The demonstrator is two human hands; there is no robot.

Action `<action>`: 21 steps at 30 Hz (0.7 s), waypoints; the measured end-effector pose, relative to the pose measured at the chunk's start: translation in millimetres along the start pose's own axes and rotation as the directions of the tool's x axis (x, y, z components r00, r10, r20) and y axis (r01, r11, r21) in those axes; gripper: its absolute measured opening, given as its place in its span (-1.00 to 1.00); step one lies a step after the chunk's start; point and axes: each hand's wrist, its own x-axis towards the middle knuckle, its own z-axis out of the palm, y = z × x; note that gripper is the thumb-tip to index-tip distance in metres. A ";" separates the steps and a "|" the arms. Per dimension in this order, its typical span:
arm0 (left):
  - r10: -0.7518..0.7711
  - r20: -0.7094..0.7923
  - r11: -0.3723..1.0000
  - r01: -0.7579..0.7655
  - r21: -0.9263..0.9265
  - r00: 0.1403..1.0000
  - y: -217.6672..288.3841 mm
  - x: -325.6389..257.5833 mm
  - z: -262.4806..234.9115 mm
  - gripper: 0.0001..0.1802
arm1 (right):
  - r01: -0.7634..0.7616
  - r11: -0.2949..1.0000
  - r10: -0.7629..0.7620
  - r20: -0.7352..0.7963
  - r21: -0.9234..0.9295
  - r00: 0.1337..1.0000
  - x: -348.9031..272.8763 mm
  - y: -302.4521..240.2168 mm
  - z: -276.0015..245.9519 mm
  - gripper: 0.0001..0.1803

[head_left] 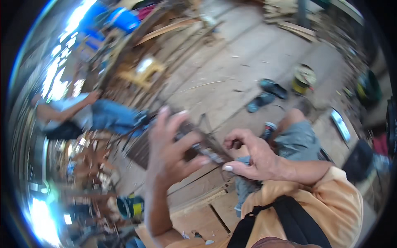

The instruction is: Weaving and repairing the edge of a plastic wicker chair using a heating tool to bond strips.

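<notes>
My left hand (171,151) is raised near the middle with its fingers spread, smeared by motion. Just beyond and beside it is a dark brown, wood-like piece (138,152), partly covered by the hand. A narrow grey, metallic-looking part (210,153) runs from near my left fingertips toward my right hand; its kind is too blurred to tell. My right hand (255,159) sits at the other end of that part, fingers curled loosely and thumb held apart, with nothing visible in its grasp. Whether either hand touches the dark piece cannot be made out.
Another person in jeans (111,118) sits at the left. Dark slippers (260,101) and a yellowish bucket (303,79) stand on the plank floor ahead. A phone (340,125) lies at the right. A yellow stool (142,74), blue containers (125,20) and a green bucket (129,206) stand leftward.
</notes>
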 end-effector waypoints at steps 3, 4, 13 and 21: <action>0.050 -0.012 0.998 -0.050 -0.033 0.999 1.0 6.3 3.8 -0.42 | -0.121 0.988 0.113 -0.083 -0.095 0.990 -35.6 32.5 -42.4 -0.56; 0.032 -0.011 0.999 -0.033 -0.037 0.999 4.4 5.6 3.1 -0.41 | -0.281 0.952 0.263 -0.150 -0.120 0.953 -49.9 45.8 -59.3 -0.58; 0.003 0.045 0.997 -0.007 0.077 0.999 3.7 9.2 2.7 -0.40 | -0.792 0.548 0.451 -0.702 -0.269 0.551 -191.9 174.9 -200.6 -0.76; 0.120 0.116 0.992 -0.115 -0.047 0.986 -1.0 14.4 1.0 -0.41 | -0.900 0.372 0.537 -0.738 -0.228 0.409 -149.5 311.2 -320.3 -0.65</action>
